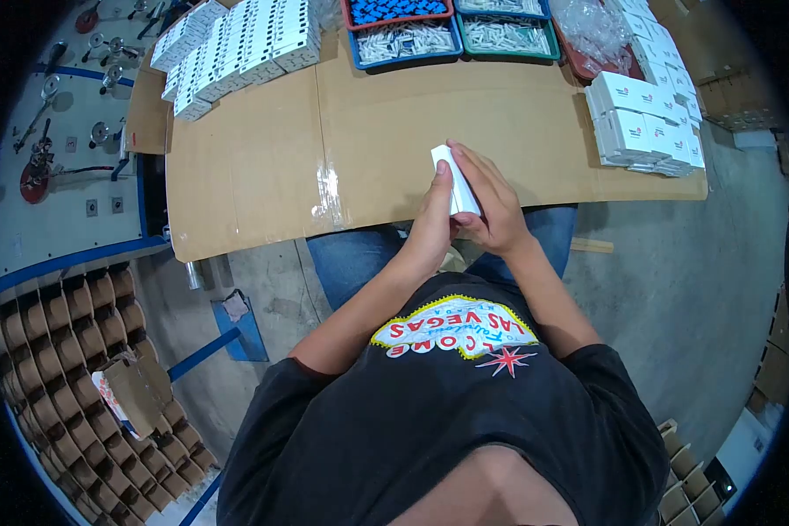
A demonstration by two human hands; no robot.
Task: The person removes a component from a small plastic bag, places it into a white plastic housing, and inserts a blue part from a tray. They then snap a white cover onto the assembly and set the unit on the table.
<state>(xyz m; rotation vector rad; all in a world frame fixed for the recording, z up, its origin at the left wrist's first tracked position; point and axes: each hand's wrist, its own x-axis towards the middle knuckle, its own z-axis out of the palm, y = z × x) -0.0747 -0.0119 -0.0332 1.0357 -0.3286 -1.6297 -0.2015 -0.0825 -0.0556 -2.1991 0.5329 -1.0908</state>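
Note:
Between my two hands is a small white box (458,182), held tilted just above the near edge of the cardboard-topped table (394,131). My left hand (431,215) grips the box from its left side, thumb along the face. On the other side my right hand (493,200) wraps round it, fingers over the far end and right side. Part of the box is covered by my fingers, and its markings do not show.
Stacked white boxes stand at the back left (254,48) and right (644,123). At the back are trays of small white parts (405,63) and a red tray of blue pieces (349,17). Clear plastic bags (592,35) lie beside them. A divided cardboard crate (70,386) is at lower left.

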